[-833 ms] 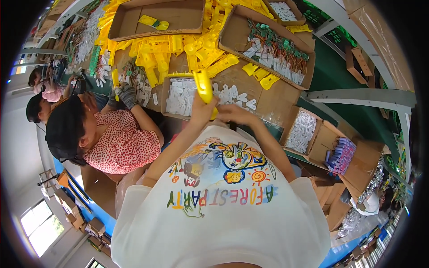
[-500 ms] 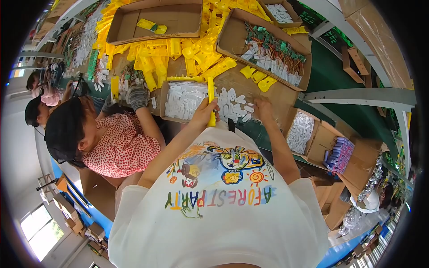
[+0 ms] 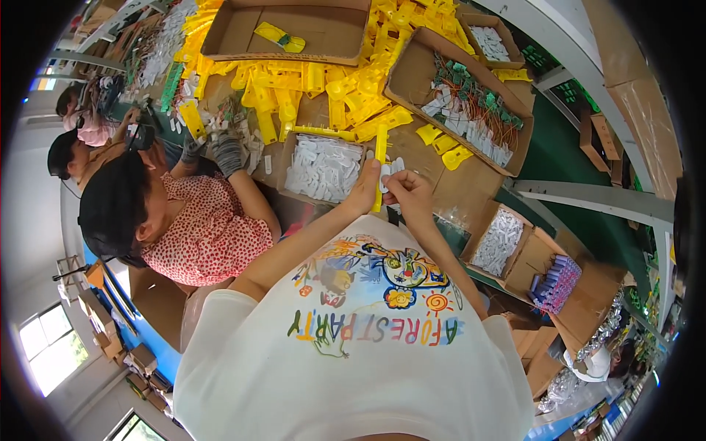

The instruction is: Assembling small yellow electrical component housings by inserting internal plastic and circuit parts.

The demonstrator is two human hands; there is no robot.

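While our left hand (image 3: 365, 188) grips a long yellow piece (image 3: 381, 145) edge-on to us, our right hand (image 3: 409, 194) pinches a small white piece (image 3: 385, 171) between its fingertips, right up at the yellow one's side. Both hands are close together in front of our chest, over the near edge of the table (image 3: 460, 185). Just left of them we have a cardboard box (image 3: 305, 198) full of white pieces, and a few loose white ones lie beyond our right fingers. Farther back we see a heap of yellow parts (image 3: 318, 79), with a tilted box (image 3: 416, 67) of wired green circuit boards (image 3: 476, 92) to its right. At our left, a co-worker's gloved hand (image 3: 227, 153) is near another yellow piece (image 3: 193, 119).
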